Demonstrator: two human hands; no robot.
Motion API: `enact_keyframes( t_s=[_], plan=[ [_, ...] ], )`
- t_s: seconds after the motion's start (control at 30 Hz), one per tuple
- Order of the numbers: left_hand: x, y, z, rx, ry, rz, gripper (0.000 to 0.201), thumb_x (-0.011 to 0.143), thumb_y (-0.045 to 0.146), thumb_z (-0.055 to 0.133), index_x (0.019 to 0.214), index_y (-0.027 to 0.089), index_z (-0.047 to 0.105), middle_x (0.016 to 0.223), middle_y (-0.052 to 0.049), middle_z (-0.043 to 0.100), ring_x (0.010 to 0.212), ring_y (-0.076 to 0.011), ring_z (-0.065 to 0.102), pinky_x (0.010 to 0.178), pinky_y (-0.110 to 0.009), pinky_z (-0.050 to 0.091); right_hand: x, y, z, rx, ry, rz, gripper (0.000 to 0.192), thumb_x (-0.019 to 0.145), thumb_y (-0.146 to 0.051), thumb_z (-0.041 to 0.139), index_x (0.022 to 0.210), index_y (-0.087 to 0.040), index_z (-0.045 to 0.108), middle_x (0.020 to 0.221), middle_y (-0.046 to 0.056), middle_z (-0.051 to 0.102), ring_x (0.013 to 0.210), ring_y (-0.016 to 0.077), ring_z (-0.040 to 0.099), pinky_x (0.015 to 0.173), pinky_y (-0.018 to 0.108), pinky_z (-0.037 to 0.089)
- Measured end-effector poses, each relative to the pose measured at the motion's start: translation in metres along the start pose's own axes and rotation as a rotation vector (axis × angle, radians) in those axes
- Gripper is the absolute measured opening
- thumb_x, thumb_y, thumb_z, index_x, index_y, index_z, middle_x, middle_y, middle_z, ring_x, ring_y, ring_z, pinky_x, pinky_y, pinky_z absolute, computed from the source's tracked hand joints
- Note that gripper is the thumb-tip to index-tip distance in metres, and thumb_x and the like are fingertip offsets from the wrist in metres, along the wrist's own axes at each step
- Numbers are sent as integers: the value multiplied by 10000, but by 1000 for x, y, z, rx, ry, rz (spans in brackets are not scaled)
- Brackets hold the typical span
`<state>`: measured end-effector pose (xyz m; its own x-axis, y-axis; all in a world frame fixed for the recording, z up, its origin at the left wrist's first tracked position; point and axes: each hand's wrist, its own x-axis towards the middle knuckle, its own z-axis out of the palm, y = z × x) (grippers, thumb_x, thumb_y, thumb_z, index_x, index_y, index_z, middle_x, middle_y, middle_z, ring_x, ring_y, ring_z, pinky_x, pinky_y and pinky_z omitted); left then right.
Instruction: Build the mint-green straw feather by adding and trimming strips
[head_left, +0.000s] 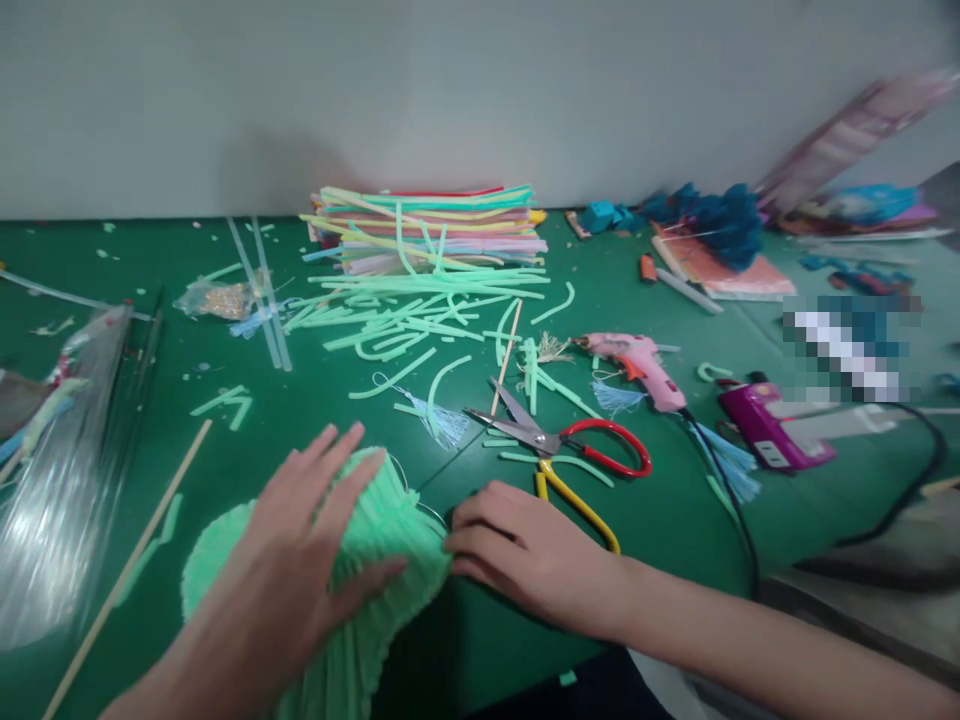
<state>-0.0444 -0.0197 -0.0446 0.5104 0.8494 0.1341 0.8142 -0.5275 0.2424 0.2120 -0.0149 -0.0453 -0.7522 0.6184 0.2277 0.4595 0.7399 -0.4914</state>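
Note:
A light green, ribbed, fuzzy piece (390, 610), seemingly built from pipe cleaners side by side, lies at the front of the table. Across its top rests my left hand (300, 550), fingers spread flat. My right hand (517, 550) has its fingers curled together at the piece's right corner, pinching that edge; the fingertips are partly hidden. A thin wire loop (431, 515) shows along the upper right edge. Just beyond my right hand lie scissors (551, 440) with one red and one yellow handle, blades apart.
Cut green pipe cleaners (405, 320) are strewn mid-table before a multicoloured bundle (435, 230). A pink glue gun (637, 365) with a black cord lies right, near a purple device (776, 425). Clear plastic sleeves (67, 500) and a wooden stick (135, 560) lie left. Blue tassels (442, 425) lie behind the scissors.

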Motion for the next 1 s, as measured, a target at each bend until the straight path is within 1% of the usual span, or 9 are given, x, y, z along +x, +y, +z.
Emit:
enact_keyframes(
  t_s=[0.1,0.17,0.3,0.37,0.47,0.53,0.6,0.7,1.0],
  plan=[
    [27,-12,-15,-188,-141,-264,757,825,560,580,1432,180,333,1284,-145,549,1179,-327,501,958,-464,408,-14,-7,-6,257,86,265,290,951,-272,530,1219,-170,571,1159,102,632,1052,180,580,911,306,481],
    [44,-15,-26,-304,-311,-413,699,796,513,621,1375,192,400,1038,-81,608,951,-289,585,807,-411,459,-21,-12,-10,394,101,484,284,941,-269,534,1212,-200,583,1134,81,649,994,173,615,881,307,501],
    [57,-15,-45,-614,-456,-515,281,759,453,676,898,216,618,780,19,563,764,-202,548,686,-295,410,-23,-16,-14,774,5,791,279,878,-318,608,1132,-206,632,982,59,687,792,153,642,693,272,523],
    [52,-13,-50,-865,-387,-593,234,754,430,700,798,226,593,737,45,544,727,-165,517,639,-246,389,-17,-16,-15,988,3,802,323,831,-335,670,1117,-192,629,990,67,686,841,162,645,710,268,514],
    [41,0,-51,-1219,-170,-838,302,717,455,739,835,255,547,724,65,526,660,-144,495,587,-228,402,-2,-12,-18,1238,118,714,335,798,-364,713,1066,-189,615,974,51,679,918,168,635,774,270,495],
    [34,12,-49,-1305,-88,-933,318,722,484,729,825,259,530,726,63,529,671,-150,508,617,-245,421,8,-8,-21,1268,211,706,280,810,-399,698,968,-180,623,878,26,667,835,149,624,733,256,479],
    [32,24,-46,-1234,-70,-893,307,707,485,739,806,248,571,746,54,557,699,-147,506,622,-227,389,14,-5,-23,1226,239,745,279,801,-424,700,891,-169,630,793,11,648,738,133,598,666,245,456],
    [37,33,-43,-1169,-104,-849,299,678,475,757,822,228,669,773,25,626,741,-156,521,654,-228,371,17,-4,-22,1204,206,778,308,755,-430,741,866,-163,635,754,6,644,708,136,586,633,240,438],
    [56,21,-35,-1298,-449,-858,193,641,329,809,744,183,734,719,2,689,696,-153,576,641,-247,413,8,-10,-16,1173,152,804,252,738,-378,762,826,-163,667,677,-17,618,620,117,543,574,224,407]
  ],
)
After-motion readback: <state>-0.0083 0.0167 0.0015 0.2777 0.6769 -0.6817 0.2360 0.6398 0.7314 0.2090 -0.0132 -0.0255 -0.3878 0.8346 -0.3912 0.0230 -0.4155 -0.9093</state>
